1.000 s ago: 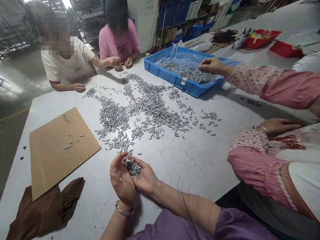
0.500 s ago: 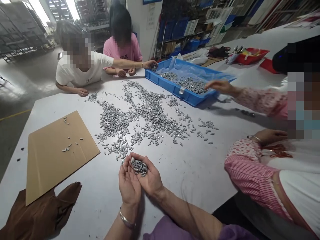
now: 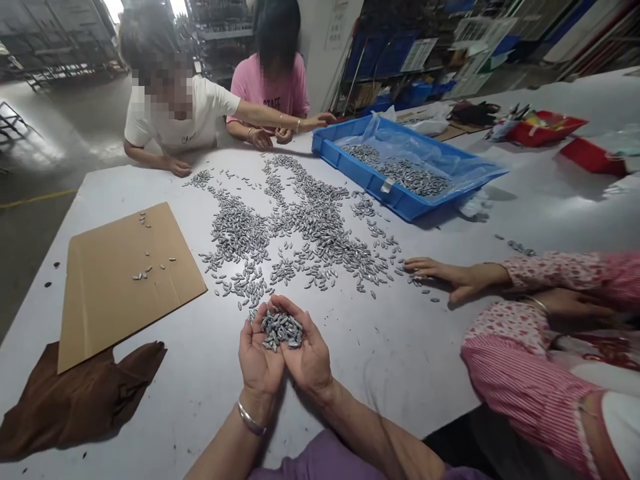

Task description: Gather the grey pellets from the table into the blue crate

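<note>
My left hand (image 3: 259, 360) and my right hand (image 3: 314, 360) are cupped side by side, palms up. A heap of small silver-grey oval pieces (image 3: 281, 331) lies in the hollow between them; they look like fishing sinkers, though their kind is not certain. Fingers of both hands curl up around the heap, above the near edge of a wide scatter of the same pieces (image 3: 333, 230) on the white table (image 3: 370, 360). A metal bangle (image 3: 250, 417) circles my left wrist.
A blue tray (image 3: 361, 181), lined with plastic, holds more pieces beyond the scatter. Cardboard (image 3: 115, 307) and brown cloth (image 3: 123, 393) lie at left. One co-worker's hand (image 3: 445, 275) rests by the right pieces; another's hand (image 3: 320, 121) is at the tray. Red bins (image 3: 547, 128) stand behind.
The heap in my cupped hands looks fuller and more spread across both palms. The right co-worker's hand has moved from the tray down to the table; the far co-worker's hand no longer shows pieces.
</note>
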`<move>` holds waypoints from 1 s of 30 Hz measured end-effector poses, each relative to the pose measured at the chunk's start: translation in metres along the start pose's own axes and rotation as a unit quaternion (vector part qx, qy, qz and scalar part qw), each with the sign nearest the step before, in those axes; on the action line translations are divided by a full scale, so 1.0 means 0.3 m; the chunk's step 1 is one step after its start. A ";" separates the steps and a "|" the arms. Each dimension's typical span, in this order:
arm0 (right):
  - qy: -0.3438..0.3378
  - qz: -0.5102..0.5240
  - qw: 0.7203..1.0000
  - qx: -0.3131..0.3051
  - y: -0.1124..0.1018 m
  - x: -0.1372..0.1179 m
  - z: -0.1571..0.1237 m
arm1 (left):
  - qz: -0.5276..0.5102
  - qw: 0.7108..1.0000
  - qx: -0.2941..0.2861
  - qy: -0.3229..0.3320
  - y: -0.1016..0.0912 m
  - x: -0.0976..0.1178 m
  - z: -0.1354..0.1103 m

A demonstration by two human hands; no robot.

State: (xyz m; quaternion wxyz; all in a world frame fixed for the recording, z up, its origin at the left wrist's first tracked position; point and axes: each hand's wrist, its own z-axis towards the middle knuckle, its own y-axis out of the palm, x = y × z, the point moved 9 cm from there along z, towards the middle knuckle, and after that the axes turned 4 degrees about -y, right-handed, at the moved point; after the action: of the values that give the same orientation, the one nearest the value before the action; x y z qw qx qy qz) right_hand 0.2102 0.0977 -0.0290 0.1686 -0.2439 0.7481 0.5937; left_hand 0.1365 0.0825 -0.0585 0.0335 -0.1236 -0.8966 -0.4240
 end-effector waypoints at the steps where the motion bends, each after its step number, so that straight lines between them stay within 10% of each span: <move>1: 0.004 0.002 1.000 0.004 -0.002 0.001 0.000 | -0.002 1.000 -0.002 -0.002 0.002 -0.001 -0.001; 18: 0.084 0.103 0.990 0.051 -0.037 0.036 0.044 | -0.014 1.000 -0.002 -0.001 -0.017 0.017 0.015; 30: -0.043 -0.060 0.995 -0.064 0.024 -0.020 -0.016 | -0.032 0.998 -0.009 -0.048 -0.017 -0.025 0.016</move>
State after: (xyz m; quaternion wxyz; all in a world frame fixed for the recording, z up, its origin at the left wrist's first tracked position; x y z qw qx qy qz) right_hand 0.2113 0.0952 -0.0189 0.2201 -0.2730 0.6844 0.6392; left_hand 0.1427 0.0816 -0.0666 -0.0248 -0.1155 -0.8968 -0.4265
